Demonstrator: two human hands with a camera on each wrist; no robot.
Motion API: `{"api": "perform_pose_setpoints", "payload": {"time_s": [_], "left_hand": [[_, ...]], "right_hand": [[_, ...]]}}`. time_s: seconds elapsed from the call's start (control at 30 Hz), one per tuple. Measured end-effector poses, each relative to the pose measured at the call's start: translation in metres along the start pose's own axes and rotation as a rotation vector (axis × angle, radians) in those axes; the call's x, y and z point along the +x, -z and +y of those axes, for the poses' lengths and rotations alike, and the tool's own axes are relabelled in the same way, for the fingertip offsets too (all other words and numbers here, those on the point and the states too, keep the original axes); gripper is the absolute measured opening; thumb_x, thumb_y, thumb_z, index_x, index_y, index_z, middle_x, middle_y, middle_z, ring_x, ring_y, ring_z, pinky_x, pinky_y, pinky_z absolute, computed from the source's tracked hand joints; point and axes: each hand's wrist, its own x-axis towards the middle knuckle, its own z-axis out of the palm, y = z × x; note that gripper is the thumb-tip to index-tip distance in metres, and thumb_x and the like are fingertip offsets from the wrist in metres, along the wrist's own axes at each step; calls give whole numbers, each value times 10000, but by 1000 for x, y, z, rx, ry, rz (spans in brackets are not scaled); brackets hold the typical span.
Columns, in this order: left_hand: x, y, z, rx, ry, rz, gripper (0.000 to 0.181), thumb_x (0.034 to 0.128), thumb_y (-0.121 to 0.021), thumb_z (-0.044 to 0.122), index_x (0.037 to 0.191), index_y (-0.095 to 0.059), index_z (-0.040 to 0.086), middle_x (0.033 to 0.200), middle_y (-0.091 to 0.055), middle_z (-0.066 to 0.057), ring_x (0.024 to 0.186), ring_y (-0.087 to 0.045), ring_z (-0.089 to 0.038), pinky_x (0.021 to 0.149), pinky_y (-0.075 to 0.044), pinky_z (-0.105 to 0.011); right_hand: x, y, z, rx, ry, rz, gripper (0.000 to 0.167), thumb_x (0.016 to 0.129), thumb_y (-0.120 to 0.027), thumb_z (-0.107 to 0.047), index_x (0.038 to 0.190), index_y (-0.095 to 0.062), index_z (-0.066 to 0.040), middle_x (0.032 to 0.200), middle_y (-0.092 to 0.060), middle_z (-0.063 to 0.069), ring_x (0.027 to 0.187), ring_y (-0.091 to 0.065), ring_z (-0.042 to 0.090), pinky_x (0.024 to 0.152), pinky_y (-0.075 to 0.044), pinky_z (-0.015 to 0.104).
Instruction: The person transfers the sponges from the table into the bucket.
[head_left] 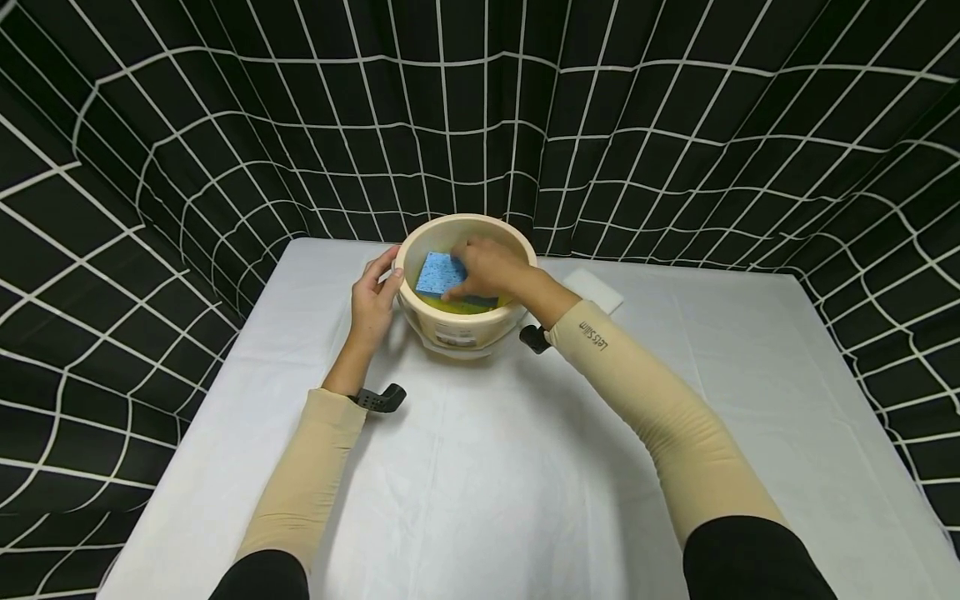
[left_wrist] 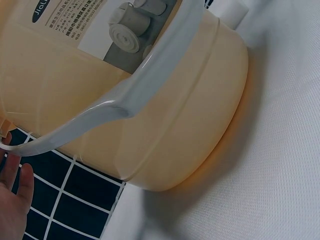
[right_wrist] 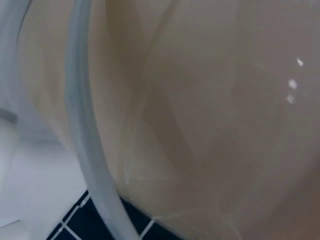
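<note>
A cream bucket (head_left: 459,318) with a grey handle (left_wrist: 165,65) stands upright on the table. My left hand (head_left: 372,304) touches its left side, fingers outside and thumb at the rim; in the left wrist view the fingertips are beside the handle's end. My right hand (head_left: 491,268) reaches inside the bucket, with thumb and fingers around a blue porous sponge (head_left: 433,275). Something yellow-green (head_left: 461,307) lies beneath the sponge; its kind is unclear. The right wrist view shows only the bucket wall (right_wrist: 210,100) and handle, not the hand.
A white flat slab (head_left: 594,290) lies on the table behind the right wrist. White cloth (head_left: 480,467) covers the tabletop. Dark curtains (head_left: 480,108) with a white grid stand along the back and sides. A printed label (left_wrist: 125,35) is on the bucket's front.
</note>
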Motion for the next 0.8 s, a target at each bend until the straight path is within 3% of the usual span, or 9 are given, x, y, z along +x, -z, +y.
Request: {"api": "perform_pose_setpoints", "payload": {"time_s": [0.1,0.33,0.53,0.8], "left_hand": [[-1,0,2,0,8,-3,410,961,-517,12,1362,-507,-74,1375,-498,-247,1276,-490,-232,923,-476,-98],[-8,-4,31,25,21,-17,421,955,-495,-10,1357,-472,-132,1380,-474,-300,1292,-472,-299,931,-470,-97],[-8,-4,33,21,13,-21,417,955,-501,-12,1353,-476,-134,1383,-474,-301,1299,-463,-322,924,-463,-87],[-8,-3,31,11,11,-28,417,959,-500,-15,1358,-470,-135,1380,-468,-313,1279,-468,-292,918,-468,-85]], "right_hand": [[-5,4,2,10,24,33,752,826,-693,-568,1389,-500,-107,1430,-481,132,1335,-436,305,1178,-321,438],[-23,22,8,97,63,121,653,877,-668,-503,1360,-529,-85,1446,-466,150,1340,-431,308,1144,-369,445],[-45,34,19,182,36,208,603,890,-654,-481,1358,-547,-115,1351,-533,113,1269,-461,275,1093,-410,476],[-78,37,52,308,22,356,525,894,-685,-379,1316,-583,-85,1275,-562,136,1228,-489,297,1049,-426,499]]}}
